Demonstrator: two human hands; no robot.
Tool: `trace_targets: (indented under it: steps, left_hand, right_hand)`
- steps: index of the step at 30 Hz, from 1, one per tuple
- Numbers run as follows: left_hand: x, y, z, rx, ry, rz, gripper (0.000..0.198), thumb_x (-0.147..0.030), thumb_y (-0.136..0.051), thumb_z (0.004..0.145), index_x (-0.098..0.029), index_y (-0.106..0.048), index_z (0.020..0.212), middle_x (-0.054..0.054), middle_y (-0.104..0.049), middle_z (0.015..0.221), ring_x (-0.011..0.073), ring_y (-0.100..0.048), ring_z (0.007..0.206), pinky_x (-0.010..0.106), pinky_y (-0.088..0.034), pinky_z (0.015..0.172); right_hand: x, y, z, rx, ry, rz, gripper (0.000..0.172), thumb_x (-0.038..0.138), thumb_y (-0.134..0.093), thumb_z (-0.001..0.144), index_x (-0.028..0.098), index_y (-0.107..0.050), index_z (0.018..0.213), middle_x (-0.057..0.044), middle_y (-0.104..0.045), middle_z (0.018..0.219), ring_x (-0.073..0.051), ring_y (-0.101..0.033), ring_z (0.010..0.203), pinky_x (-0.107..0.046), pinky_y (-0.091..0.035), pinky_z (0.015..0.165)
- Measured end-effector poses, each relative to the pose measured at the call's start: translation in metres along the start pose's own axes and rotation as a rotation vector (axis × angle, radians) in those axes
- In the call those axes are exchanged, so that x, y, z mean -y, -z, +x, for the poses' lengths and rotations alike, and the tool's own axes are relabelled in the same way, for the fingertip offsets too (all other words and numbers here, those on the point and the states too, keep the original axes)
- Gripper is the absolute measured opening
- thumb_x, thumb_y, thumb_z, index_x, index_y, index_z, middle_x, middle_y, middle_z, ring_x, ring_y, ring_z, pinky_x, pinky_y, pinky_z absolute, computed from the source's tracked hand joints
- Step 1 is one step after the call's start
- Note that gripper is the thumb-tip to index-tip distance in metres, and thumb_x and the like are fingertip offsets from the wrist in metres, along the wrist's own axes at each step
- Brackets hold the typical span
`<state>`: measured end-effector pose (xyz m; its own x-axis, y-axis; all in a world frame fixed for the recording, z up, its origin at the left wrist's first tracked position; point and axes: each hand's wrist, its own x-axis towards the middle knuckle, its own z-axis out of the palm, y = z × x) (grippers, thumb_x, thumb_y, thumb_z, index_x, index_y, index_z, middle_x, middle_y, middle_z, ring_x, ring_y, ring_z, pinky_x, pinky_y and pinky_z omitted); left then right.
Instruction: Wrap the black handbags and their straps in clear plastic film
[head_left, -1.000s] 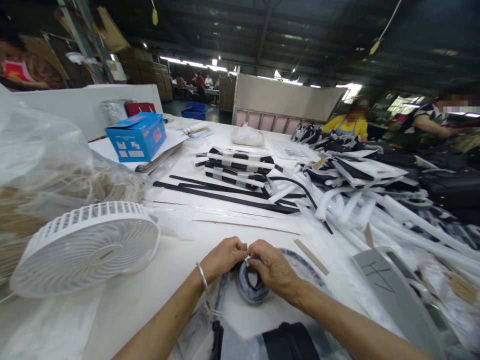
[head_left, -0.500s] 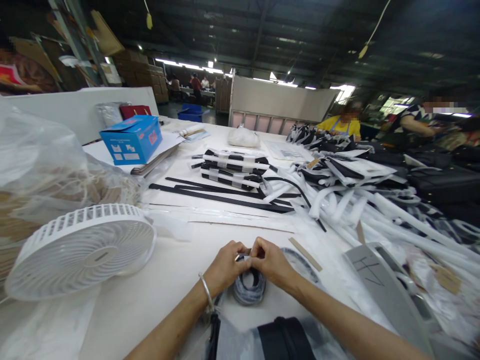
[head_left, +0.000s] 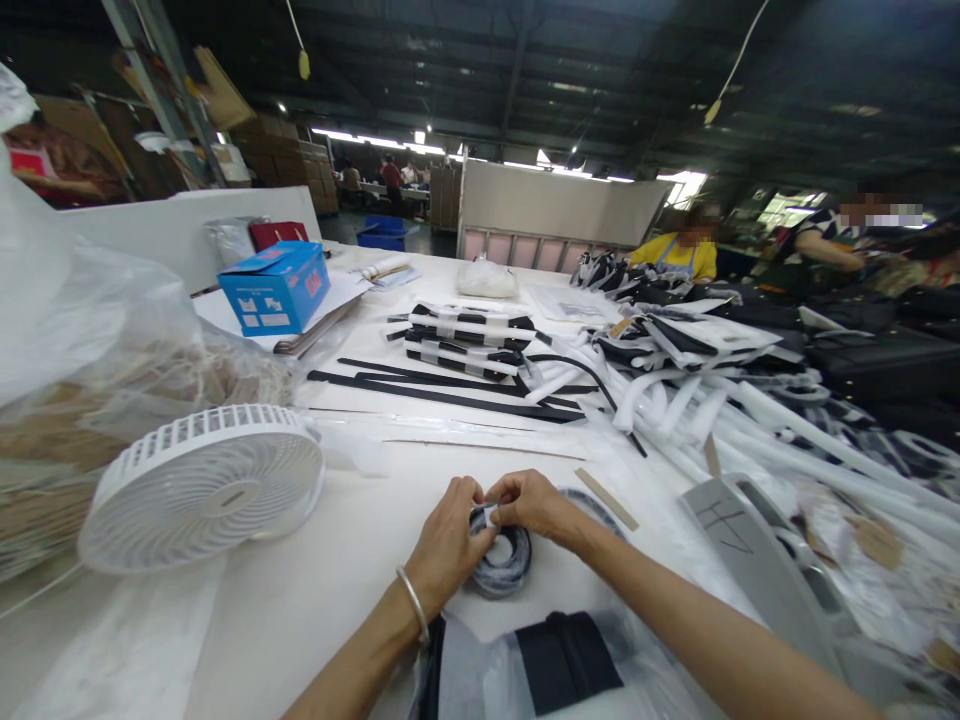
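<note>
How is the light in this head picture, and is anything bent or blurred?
Head view: dark ceiling with bright strip lights, yet the table is evenly lit; the wide lens bends the edges and stretches the white fan; the left hand, the right hand and the coiled strap between them look fairly sharp.

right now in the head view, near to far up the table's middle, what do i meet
black folded piece in plastic, coiled strap pinched by left hand and right hand, long black straps, taped strap bundle, white bag
</note>
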<state>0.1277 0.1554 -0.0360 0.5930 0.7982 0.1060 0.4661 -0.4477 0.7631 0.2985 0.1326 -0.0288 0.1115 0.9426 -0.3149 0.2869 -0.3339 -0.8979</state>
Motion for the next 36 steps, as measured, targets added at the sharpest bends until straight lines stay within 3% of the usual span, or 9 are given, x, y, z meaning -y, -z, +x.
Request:
trace_targets:
  steps: [5,13,22,29,36]
  left_hand:
    - [-0.002,-0.001,-0.002,-0.015,-0.034,-0.033,0.018,-0.011,-0.053,0.073,-0.022,-0.054,0.088,0.003,-0.059,0.092,0.0202,-0.055,0.09,0.031,-0.041,0.082]
    - [0.004,-0.003,0.001,-0.043,0.019,-0.093,0.01,-0.016,-0.058,0.075,-0.021,-0.059,0.083,0.002,-0.063,0.086,0.0197,-0.057,0.084,0.03,-0.041,0.076]
    - [0.004,-0.003,0.001,-0.053,0.006,-0.131,0.011,-0.011,-0.058,0.072,-0.021,-0.055,0.071,-0.001,-0.061,0.078,0.0171,-0.056,0.078,0.028,-0.039,0.074]
    - [0.007,-0.007,0.002,-0.116,0.078,-0.174,0.021,-0.011,-0.055,0.071,-0.023,-0.043,0.082,-0.004,-0.053,0.074,0.0155,-0.052,0.071,0.026,-0.037,0.066]
    - [0.008,-0.008,0.005,-0.105,0.095,-0.203,0.026,-0.009,-0.056,0.068,-0.024,-0.04,0.082,-0.006,-0.05,0.071,0.014,-0.051,0.067,0.024,-0.035,0.063]
  right_hand:
    - [0.0,-0.002,0.002,0.0,-0.056,0.049,0.016,0.012,-0.073,0.053,0.015,-0.071,0.069,0.005,-0.062,0.055,-0.009,-0.051,0.051,-0.022,-0.04,0.052]
    - [0.008,-0.002,0.001,-0.061,-0.097,0.013,0.012,0.021,-0.074,0.056,0.014,-0.072,0.065,0.001,-0.065,0.056,-0.01,-0.052,0.052,-0.023,-0.041,0.054]
    - [0.004,-0.014,0.01,-0.236,-0.109,-0.157,0.006,0.018,-0.069,0.059,0.014,-0.071,0.062,0.0,-0.066,0.054,-0.013,-0.055,0.053,-0.023,-0.04,0.051]
    - [0.009,-0.011,-0.012,-0.205,-0.003,-0.192,0.017,0.026,-0.066,0.066,0.016,-0.076,0.076,-0.003,-0.075,0.073,-0.019,-0.066,0.07,-0.026,-0.049,0.064]
    - [0.008,-0.01,-0.008,-0.197,0.018,-0.299,0.017,0.015,-0.065,0.061,0.016,-0.075,0.074,-0.002,-0.074,0.071,-0.018,-0.065,0.066,-0.025,-0.048,0.062]
